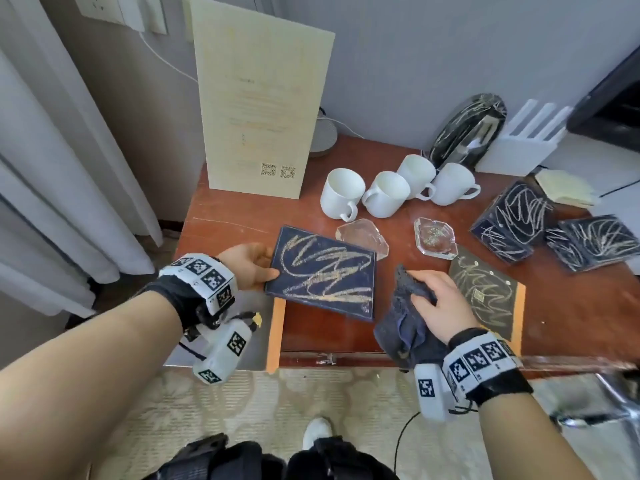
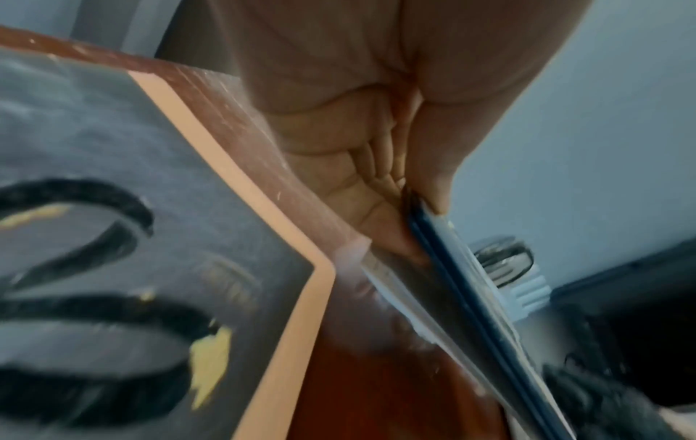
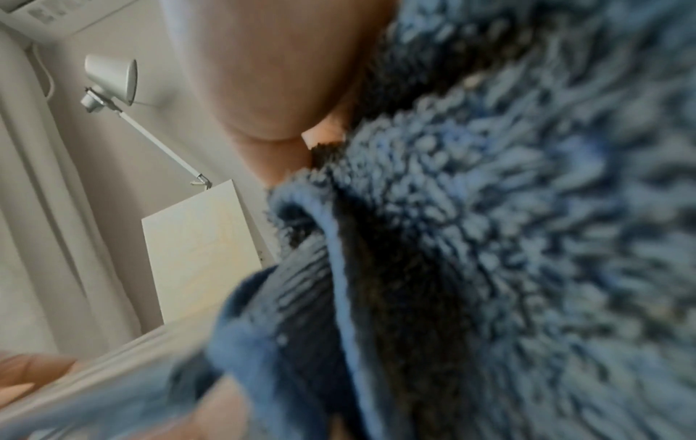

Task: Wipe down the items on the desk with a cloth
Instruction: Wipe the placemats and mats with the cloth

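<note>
My left hand [image 1: 254, 268] pinches the left edge of a dark blue board [image 1: 323, 271] covered in yellow scribbles, thumb on top, lifting it tilted above the red-brown desk [image 1: 228, 220]. The left wrist view shows that board [image 2: 463, 288] edge-on between thumb and fingers. My right hand [image 1: 436, 299] grips a bunched dark blue fluffy cloth [image 1: 405, 317] just right of the board, apart from it. The cloth [image 3: 489, 238] fills the right wrist view. A second scribbled dark pad [image 1: 485, 292] with an orange edge lies under my right hand.
Several white mugs [image 1: 384, 194] and two glass ashtrays [image 1: 434, 237] stand behind the board. Scribbled black boxes [image 1: 512, 220] and a black oval tray [image 1: 467, 129] sit at the right. A tall cream sign [image 1: 259, 98] stands at the back left. Another orange-edged pad [image 2: 150, 238] lies near the desk's front-left corner.
</note>
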A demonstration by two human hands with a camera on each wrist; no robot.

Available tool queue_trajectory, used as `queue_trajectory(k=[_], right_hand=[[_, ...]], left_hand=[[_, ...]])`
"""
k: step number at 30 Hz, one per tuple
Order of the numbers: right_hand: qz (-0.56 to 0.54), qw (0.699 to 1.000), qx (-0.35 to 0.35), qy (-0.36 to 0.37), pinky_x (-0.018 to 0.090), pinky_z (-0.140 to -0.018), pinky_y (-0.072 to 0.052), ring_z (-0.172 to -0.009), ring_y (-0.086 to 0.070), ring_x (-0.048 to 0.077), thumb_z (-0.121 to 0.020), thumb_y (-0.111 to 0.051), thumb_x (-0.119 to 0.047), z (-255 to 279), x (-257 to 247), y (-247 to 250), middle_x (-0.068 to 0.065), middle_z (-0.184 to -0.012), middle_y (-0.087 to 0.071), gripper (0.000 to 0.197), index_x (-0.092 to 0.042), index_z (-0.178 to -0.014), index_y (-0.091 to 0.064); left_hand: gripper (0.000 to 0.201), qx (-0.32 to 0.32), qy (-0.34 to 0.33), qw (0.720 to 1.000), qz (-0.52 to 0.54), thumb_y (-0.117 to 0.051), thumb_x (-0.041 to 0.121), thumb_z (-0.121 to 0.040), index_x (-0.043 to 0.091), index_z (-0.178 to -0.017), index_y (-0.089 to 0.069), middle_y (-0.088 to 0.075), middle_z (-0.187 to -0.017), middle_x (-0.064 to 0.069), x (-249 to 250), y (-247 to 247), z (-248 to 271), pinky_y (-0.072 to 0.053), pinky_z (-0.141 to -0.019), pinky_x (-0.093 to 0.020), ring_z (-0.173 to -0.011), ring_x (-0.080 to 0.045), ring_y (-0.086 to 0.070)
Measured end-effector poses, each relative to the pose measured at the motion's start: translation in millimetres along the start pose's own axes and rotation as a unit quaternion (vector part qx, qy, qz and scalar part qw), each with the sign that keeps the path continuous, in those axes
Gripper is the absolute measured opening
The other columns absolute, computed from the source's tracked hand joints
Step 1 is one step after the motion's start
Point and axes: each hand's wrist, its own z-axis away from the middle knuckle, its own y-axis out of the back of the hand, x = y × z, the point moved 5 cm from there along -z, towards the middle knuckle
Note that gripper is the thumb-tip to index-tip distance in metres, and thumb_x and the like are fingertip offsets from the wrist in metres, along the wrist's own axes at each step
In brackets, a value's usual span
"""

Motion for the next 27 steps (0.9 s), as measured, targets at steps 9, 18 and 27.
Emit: queue_trajectory(k=[9, 18, 27], right_hand=[[0.162, 0.965, -0.186, 0.091, 0.033, -0.09, -0.045, -0.115, -0.047, 0.018, -0.089, -0.046, -0.011, -14.3, 39.3, -23.7, -0.006, -0.133, -0.042, 0.044, -0.028, -0.129, -0.05], [0.218, 0.936, -0.204, 0.183, 0.03, -0.086, -0.044, -0.119, -0.038, 0.017, -0.092, -0.044, -0.013, -19.2, 41.3, -41.3, -0.01, -0.132, -0.04, 0.04, -0.028, -0.129, -0.052], [0.251, 0.872, -0.247, 0.339, 0.029, -0.062, -0.038, -0.104, -0.05, 0.029, -0.085, -0.046, -0.007, 2.5, 29.5, -52.0, 0.0, -0.121, -0.052, 0.037, -0.023, -0.112, -0.066]], left_hand=[[0.046, 0.076, 0.052, 0.975, -0.203, -0.058, 0.015, -0.09, 0.006, -0.131, -0.039, -0.054, -0.127, -0.01, -21.8, -76.9, -22.7, -0.049, -0.09, -0.036, -0.11, -0.029, -0.056], [0.104, 0.068, -0.028, 0.88, -0.47, -0.068, 0.047, -0.078, 0.021, -0.149, 0.002, 0.005, -0.157, 0.001, -16.3, -132.9, -16.2, -0.001, -0.116, -0.031, -0.145, -0.021, 0.005], [0.091, 0.076, 0.005, 0.897, -0.434, -0.066, 0.042, -0.082, 0.02, -0.149, -0.009, 0.009, -0.156, 0.004, -20.9, -137.1, -21.1, 0.0, -0.115, -0.026, -0.144, -0.016, 0.011]])
